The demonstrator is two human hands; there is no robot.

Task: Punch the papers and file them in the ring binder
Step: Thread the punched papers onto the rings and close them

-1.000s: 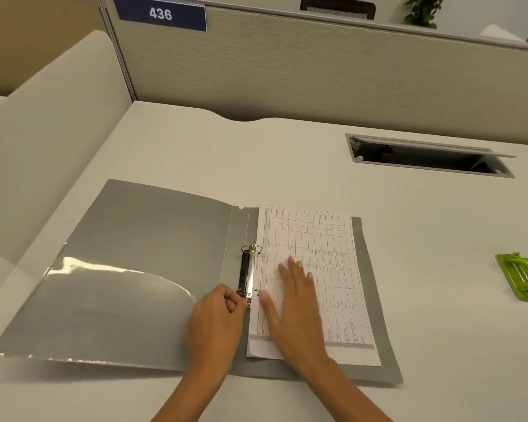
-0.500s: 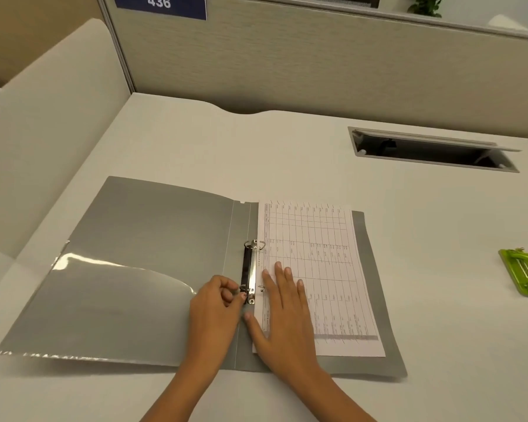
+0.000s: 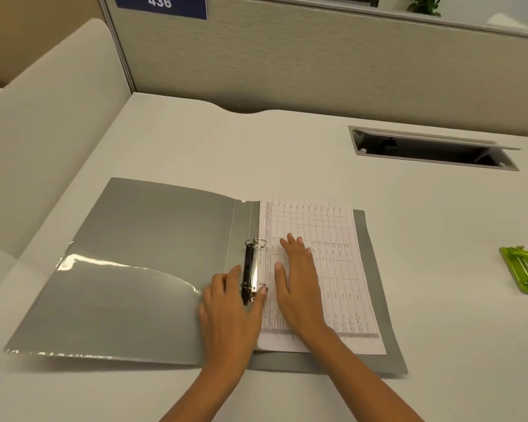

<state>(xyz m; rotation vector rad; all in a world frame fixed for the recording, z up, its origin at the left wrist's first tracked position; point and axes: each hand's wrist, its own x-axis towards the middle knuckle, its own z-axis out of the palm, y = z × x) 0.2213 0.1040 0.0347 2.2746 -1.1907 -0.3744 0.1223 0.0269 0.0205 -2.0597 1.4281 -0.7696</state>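
Observation:
A grey ring binder [image 3: 153, 239] lies open on the white desk, with a clear pocket on its left cover. Its metal ring mechanism [image 3: 252, 263] runs along the spine. A stack of printed table papers [image 3: 333, 239] lies on the right cover with its left edge at the rings. My left hand [image 3: 229, 309] straddles the lower end of the mechanism, index finger on its left side and thumb on its right by the lower ring, pinching it. My right hand [image 3: 299, 284] lies flat on the papers, fingers straight, pressing them down.
A green hole punch [image 3: 525, 269] sits at the desk's right edge. An open cable slot [image 3: 433, 150] is set into the desk at the back right. Beige partition walls [image 3: 287, 62] stand behind and to the left.
My left hand's fingers have uncurled and now span the lower end of the ring mechanism. My right hand slid back up the papers, away from me.

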